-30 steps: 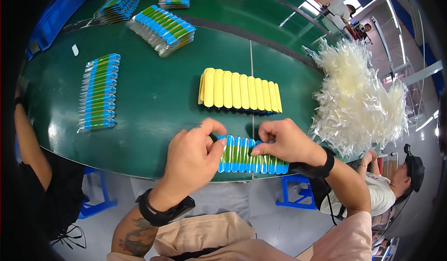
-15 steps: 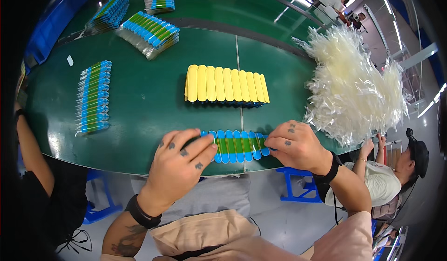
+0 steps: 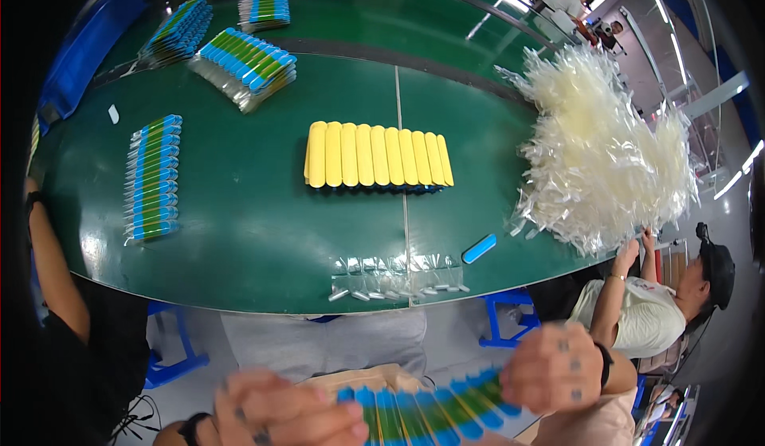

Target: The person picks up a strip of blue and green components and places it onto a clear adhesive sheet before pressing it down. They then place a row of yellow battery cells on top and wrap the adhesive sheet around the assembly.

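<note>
My left hand point(image 3: 291, 410) and my right hand point(image 3: 554, 370) grip the two ends of a row of blue and green round-ended sticks point(image 3: 430, 410), like small nail files. They hold it off the table, low in front of my body, and the row sags in the middle. Both hands are blurred by motion. On the table's near edge lies a strip of clear plastic sleeves point(image 3: 397, 277) with small white pieces along its lower side. Right of it is one loose blue stick point(image 3: 479, 248). A stacked row of yellow round-ended sticks point(image 3: 381, 155) lies beyond, dark blue underneath.
A big heap of clear plastic sleeves point(image 3: 602, 151) fills the table's right side. Bundles of sleeved blue-green sticks point(image 3: 153, 179) lie at left, with more stacks point(image 3: 247, 60) behind. A blue bin point(image 3: 92, 44) stands far left. A person point(image 3: 653, 299) sits at right; another's arm point(image 3: 54, 259) shows at left.
Both hands have lifted the blue-green row off the table and drawn it down toward my body. The clear sleeve strip and the loose blue stick are now exposed. The view has shifted slightly.
</note>
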{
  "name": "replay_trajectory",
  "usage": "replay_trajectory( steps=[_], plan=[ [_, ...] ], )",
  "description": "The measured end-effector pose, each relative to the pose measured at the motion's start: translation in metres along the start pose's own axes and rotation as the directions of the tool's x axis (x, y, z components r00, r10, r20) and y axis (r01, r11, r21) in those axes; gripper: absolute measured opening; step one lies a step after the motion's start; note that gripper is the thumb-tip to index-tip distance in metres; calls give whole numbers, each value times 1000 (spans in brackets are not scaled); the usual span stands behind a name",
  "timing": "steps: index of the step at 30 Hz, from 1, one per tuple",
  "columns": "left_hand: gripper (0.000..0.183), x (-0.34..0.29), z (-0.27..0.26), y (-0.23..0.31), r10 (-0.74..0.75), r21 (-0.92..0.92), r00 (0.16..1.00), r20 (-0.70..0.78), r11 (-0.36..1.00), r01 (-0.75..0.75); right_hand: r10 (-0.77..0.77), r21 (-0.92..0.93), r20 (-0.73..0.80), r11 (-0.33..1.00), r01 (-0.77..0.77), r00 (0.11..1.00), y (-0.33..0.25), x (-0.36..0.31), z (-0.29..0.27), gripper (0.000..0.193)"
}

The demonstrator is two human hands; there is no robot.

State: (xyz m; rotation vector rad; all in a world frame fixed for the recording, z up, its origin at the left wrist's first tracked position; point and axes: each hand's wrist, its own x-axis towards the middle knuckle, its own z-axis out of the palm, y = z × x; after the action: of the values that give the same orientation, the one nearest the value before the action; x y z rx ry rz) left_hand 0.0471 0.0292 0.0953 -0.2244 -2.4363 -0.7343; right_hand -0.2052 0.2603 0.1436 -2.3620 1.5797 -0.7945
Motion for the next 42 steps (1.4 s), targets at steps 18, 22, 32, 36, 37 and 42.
replay_trajectory(
  steps=[18, 22, 32, 36, 37, 42],
  plan=[
    [104, 103, 40, -179, -325, 116, 925, 198, 945, 307, 570, -124, -280, 777, -617, 773, 191, 58, 24, 69],
    [102, 104, 37, -184, -312, 93, 902, 300, 950, 298, 419, -126, -90, 895, -427, 904, 185, 72, 31, 83],
    [79, 85, 30, -172, -390, 133, 907, 156, 919, 372, 487, -294, -71, 824, -484, 871, 166, 71, 29, 79],
    [63, 54, 21, -125, -333, -129, 943, 8, 935, 331, 249, -249, -12, 937, -244, 968, 119, 86, 33, 69],
    [60, 43, 22, -117, -373, -222, 928, 3, 904, 364, 214, -148, 89, 969, -200, 973, 110, 95, 43, 65],
    [30, 7, 73, -121, -668, -602, 743, -28, 605, 521, 331, -228, 345, 937, -264, 878, 94, 119, 98, 54]
  ],
)
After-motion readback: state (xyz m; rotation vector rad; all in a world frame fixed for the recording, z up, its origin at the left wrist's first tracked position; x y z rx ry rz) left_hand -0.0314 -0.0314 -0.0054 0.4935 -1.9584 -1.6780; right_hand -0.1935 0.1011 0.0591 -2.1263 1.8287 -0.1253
